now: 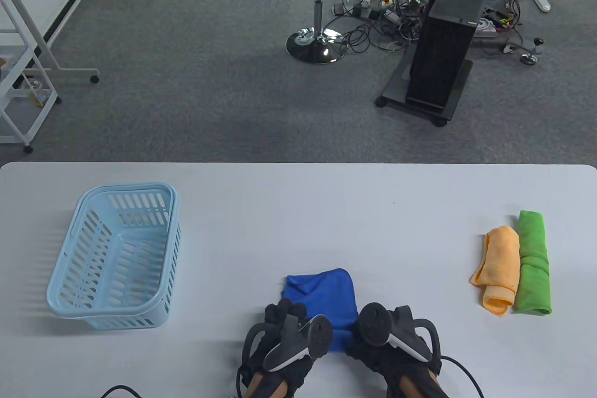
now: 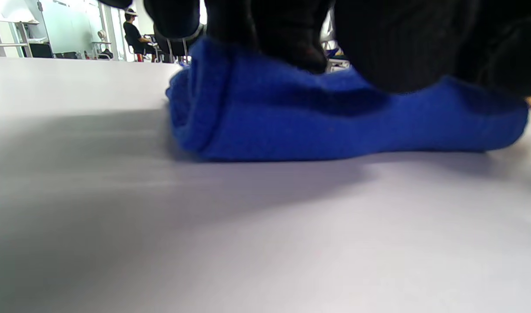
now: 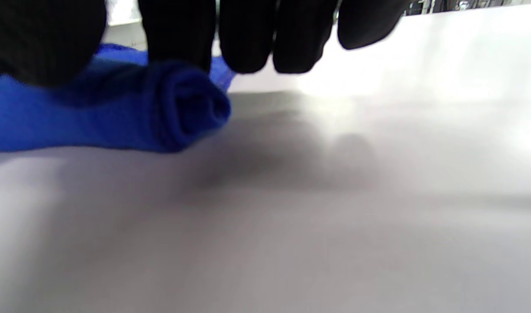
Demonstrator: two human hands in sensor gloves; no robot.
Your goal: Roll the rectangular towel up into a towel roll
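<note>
My left hand (image 1: 285,337) and right hand (image 1: 396,335) press fingers down on the blue towel (image 1: 322,293) at the near table (image 1: 298,211) edge; I should roll it away evenly, keeping both ends tight.

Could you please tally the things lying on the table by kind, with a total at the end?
Towels: 3, namely the blue towel under the left hand and right hand, the orange towel and the green towel.
Baskets: 1, the light blue basket.
Total: 4.
</note>
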